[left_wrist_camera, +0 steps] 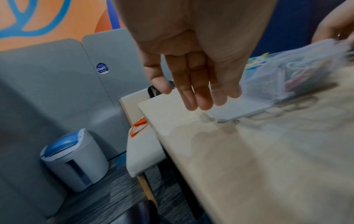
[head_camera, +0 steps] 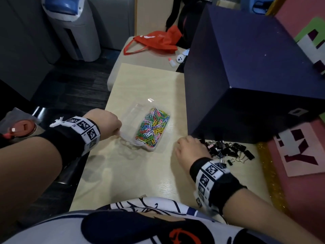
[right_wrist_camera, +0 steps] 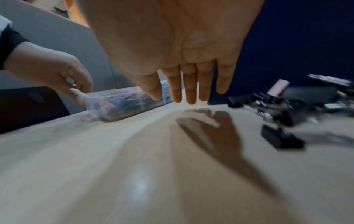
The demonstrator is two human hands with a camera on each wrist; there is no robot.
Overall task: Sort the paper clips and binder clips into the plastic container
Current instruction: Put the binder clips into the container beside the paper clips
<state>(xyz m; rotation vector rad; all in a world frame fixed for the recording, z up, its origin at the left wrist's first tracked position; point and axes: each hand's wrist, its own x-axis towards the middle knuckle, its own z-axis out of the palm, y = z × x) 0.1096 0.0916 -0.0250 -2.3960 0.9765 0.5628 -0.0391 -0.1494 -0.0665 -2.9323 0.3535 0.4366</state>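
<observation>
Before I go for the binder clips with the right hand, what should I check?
1. Right hand empty, fingers straight: ok.
2. Binder clips loose on the table beside that hand: ok.
3. Left hand holds the plastic container at its near corner: ok.
4. Paper clips inside one compartment: ok.
5. Other compartment uncovered and free for binder clips: cannot tell, clear plastic glare.

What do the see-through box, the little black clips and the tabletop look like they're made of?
The container looks like thin clear plastic, glossy: the coloured paper clips show through its walls. The binder clips seem to be black-coated metal with shiny wire handles. The table shows pale wood grain with a soft sheen, probably laminate rather than solid wood.
</observation>
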